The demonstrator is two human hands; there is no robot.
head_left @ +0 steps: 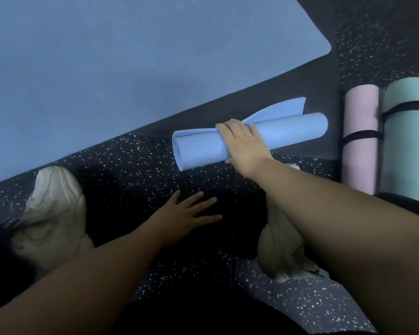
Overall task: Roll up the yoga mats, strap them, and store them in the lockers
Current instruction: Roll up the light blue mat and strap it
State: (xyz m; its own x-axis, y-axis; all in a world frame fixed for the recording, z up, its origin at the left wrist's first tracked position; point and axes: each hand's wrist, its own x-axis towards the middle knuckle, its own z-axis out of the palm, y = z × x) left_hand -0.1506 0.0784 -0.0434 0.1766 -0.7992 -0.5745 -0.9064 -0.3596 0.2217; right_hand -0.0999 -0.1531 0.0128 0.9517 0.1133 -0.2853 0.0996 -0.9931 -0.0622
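A light blue yoga mat (286,131), rolled up, lies on the floor at centre right, with its loose end flap sticking up behind it. My right hand (246,143) grips the roll around its middle, fingers curled over the top. My left hand (189,213) hovers lower down with fingers spread flat over the dark speckled floor, holding nothing. A large blue mat (107,81) lies unrolled across the upper left, on top of a dark mat (300,81).
A pink rolled mat (359,141) and a mint green rolled mat (406,141), each bound by black straps, lie side by side at the right. My two pale shoes (53,209) (281,252) stand on the speckled floor.
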